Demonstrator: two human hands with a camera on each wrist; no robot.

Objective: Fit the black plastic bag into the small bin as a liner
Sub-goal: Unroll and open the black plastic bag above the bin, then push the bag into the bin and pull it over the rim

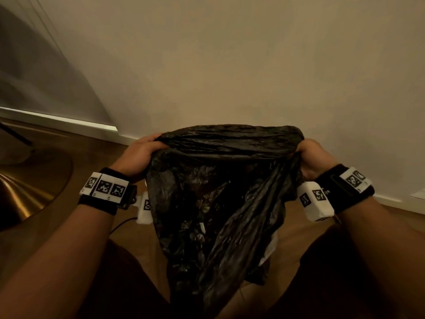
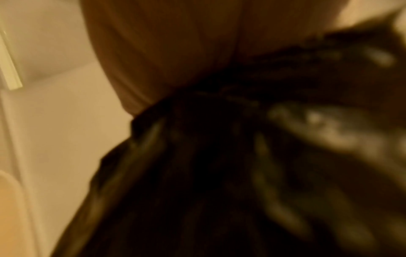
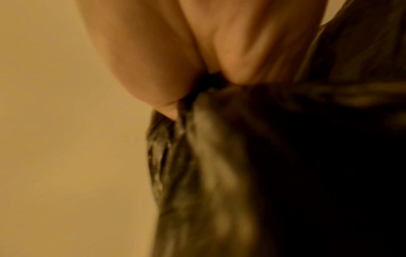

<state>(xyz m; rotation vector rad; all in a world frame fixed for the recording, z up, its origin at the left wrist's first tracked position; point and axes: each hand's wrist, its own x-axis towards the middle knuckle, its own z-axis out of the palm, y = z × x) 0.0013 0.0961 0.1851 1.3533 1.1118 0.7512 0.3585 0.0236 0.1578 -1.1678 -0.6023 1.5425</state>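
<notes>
While the person's bare forearms reach forward from the bottom of the head view, the black plastic bag hangs between them, its crumpled body drooping toward the dark-clad knees and the wooden floor. The left hand grips the bag's upper edge at the left, fingers curled over the gathered film; the left wrist view, though blurred, shows the plastic bunched under that hand. The right hand pinches the opposite corner, and the right wrist view shows film squeezed between thumb and fingers. The top edge is stretched taut between the two hands. Each wrist wears a black band with white marker blocks. Farther left lies a round brass-coloured base. Beyond, a white skirting board meets the plain wall.
</notes>
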